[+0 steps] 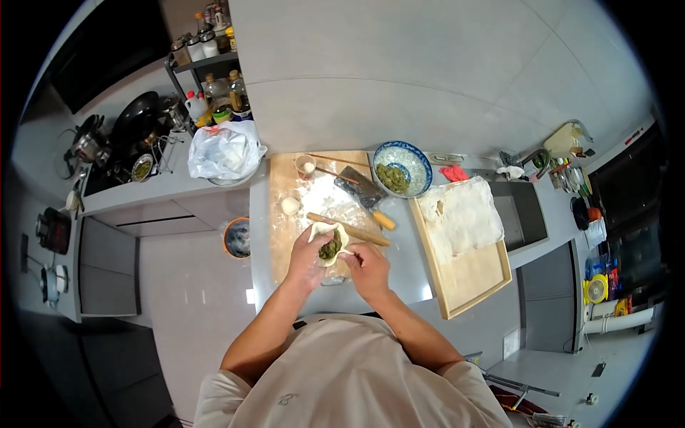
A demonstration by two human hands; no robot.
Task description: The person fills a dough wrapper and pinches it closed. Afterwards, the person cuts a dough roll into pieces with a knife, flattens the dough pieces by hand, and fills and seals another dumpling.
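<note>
A round dough wrapper (344, 237) with chopped green filling (331, 247) in its middle rests in my left hand (305, 260), whose fingers curl around its left side. With thumb and fingers my right hand (369, 271) pinches the wrapper's lower right edge. The wrapper is cupped and its top is not closed. Just beyond my hands, a wooden rolling pin (364, 234) lies slantwise on the floured wooden board (281, 239). Also on the board are a dough ball (290, 206), a small cup (305, 167) and a cleaver (362, 190) with a wooden handle.
A blue-patterned bowl (420, 160) holds more green filling. To the right, a wooden tray (474, 289) is partly covered by a floury white cloth (462, 214), beside the sink (524, 214). At left are a plastic bag (225, 151), a stove with pans, and an orange-rimmed bucket (227, 246) on the floor.
</note>
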